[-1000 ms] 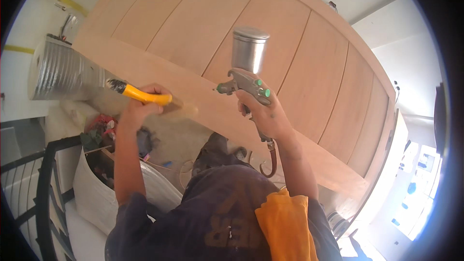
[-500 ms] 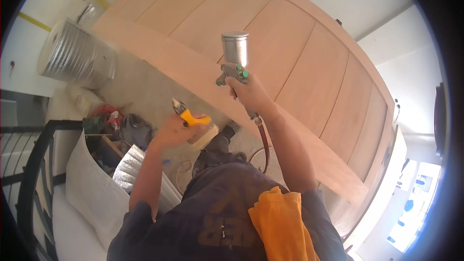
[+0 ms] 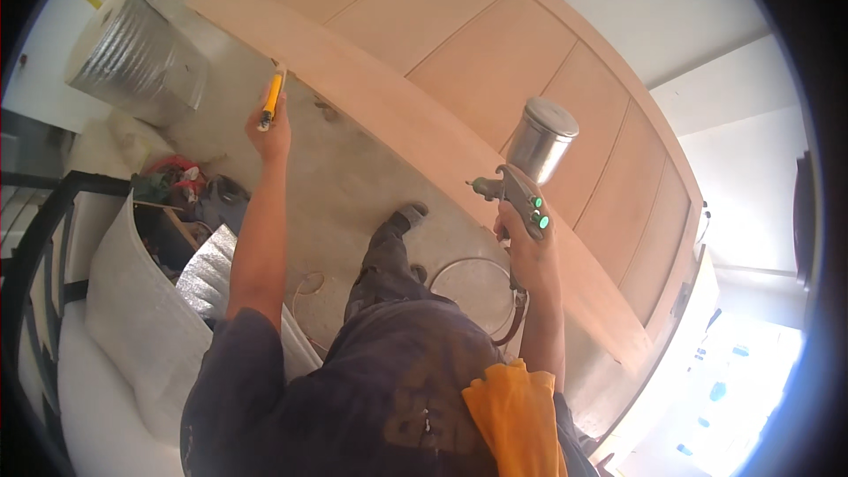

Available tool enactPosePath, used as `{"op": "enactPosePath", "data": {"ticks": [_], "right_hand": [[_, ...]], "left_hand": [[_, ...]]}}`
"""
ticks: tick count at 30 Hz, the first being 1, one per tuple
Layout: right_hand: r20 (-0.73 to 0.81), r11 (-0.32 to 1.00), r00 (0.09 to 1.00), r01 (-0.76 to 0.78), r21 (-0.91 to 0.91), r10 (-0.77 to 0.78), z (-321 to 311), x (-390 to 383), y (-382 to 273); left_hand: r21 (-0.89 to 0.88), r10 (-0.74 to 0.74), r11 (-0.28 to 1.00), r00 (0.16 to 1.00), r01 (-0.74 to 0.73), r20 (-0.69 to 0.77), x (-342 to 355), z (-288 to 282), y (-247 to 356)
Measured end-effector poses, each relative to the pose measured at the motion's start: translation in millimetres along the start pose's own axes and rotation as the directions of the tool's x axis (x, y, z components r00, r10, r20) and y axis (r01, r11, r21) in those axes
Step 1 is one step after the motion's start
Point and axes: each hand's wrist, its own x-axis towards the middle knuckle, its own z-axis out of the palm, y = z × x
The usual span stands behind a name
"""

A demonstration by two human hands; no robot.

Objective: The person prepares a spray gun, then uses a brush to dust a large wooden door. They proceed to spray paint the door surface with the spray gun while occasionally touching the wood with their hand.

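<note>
Brush (image 3: 275, 93) with a yellow handle is now out at the left-hand lower edge of a large wooden panel (image 3: 424, 26), held at nearly full reach. Half a second ago it was lower in the view, close to the person's body; the left hand (image 3: 276, 132) has since swung up and outward, and the arm is almost straight. Its fingers are curled firmly around the handle. The bristles are small in the picture, so whether they touch the wood I cannot tell.

The right hand (image 3: 530, 252) has shifted too — it now appears farther to the right and nearer the body (part of that comes from the head turning). Its fingers wrap the grip of a spray gun (image 3: 519, 193) topped by a silver metal cup (image 3: 542, 137), which leans over to the right. The nozzle points left, and whether the trigger is squeezed cannot be made out. A hose (image 3: 511, 331) hangs from the grip.

As I judge it, the change puts the brush at the wood's border while the gun is held aside, well apart from it. Below lies a bare floor (image 3: 336, 168), with the person's dark-trousered leg (image 3: 384, 256) between the two arms.
</note>
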Motion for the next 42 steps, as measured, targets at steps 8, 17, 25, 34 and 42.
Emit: {"op": "enactPosePath", "data": {"ticks": [8, 17, 25, 34, 42], "right_hand": [[-0.125, 0.998, 0.992, -0.035, -0.045, 0.029, -40, -86, 24], [-0.495, 0.992, 0.860, -0.090, 0.090, 0.123, -69, -195, 60], [-0.677, 0.972, 0.708, -0.061, 0.226, 0.202, -65, -214, 87], [-0.716, 0.967, 0.677, 0.023, 0.254, 0.172, -64, -217, 79], [-0.484, 0.962, 0.874, 0.163, 0.218, -0.039, -75, -165, 73]], "left_hand": [[-0.370, 0.421, 0.884, 0.830, -0.286, 0.366, -258, 84, 137], [-0.363, 0.633, 0.756, 0.749, -0.545, 0.194, -200, 101, 208], [-0.387, 0.613, 0.739, 0.310, -0.552, 0.727, -266, 245, 260], [-0.291, 0.302, 0.952, 0.146, -0.093, 0.942, -258, 291, 328], [0.301, -0.017, 0.933, 0.815, -0.195, 0.579, 60, 185, 139]]}}
